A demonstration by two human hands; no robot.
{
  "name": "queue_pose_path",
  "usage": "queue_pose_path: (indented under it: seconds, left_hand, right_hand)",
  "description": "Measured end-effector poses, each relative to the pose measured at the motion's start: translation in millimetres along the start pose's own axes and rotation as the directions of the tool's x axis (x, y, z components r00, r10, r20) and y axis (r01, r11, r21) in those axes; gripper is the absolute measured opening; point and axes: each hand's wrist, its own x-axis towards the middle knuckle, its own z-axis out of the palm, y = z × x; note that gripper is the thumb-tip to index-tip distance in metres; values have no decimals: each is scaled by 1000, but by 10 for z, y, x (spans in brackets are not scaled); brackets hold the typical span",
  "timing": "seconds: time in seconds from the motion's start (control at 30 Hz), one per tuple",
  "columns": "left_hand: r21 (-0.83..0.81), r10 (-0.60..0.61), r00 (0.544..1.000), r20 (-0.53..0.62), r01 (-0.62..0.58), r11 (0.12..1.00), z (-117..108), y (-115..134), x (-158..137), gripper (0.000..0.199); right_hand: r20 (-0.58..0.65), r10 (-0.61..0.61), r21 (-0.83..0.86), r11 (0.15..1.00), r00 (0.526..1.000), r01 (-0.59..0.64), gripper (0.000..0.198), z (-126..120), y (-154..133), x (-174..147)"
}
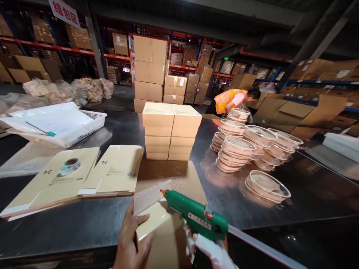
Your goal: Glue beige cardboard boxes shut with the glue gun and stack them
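A green hot glue gun [193, 211] with an orange nozzle and a long clear glue stick in its back is gripped by my gloved right hand [209, 248]. Its tip points left, just over the raised flap [150, 198] of a small cardboard box [161, 239]. My left hand [133, 239] is wrapped round the left side of that box, thumb and fingers pressed on it. Under the box, a flat brown cardboard sheet [193, 173] shows white specks near its middle.
Stacked boxes [171, 130] stand beyond the sheet. Flat cartons [114, 168] and a tape roll [70, 164] lie left, near a white basket [86, 129]. Round clear containers [238, 149] are piled at right. A person in an orange vest [228, 100] bends over behind them.
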Motion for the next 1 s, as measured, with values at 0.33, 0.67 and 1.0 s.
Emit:
queue_pose_path:
  seconds: [0.33,0.67,1.0]
  left_hand:
    - [-55,164,986,12,-163,985,111,-337,147,33]
    - [-424,-47,999,12,48,904,342,-375,-21,31]
    - [-341,85,952,295,22,940,94,-57,236,17]
  right_hand:
    - [-175,-98,-127,989,980,76,81,-340,-33,995]
    - [147,-384,14,922,911,386,73,90,442,600]
    - [415,-617,-168,670,668,723,19,49,248,622]
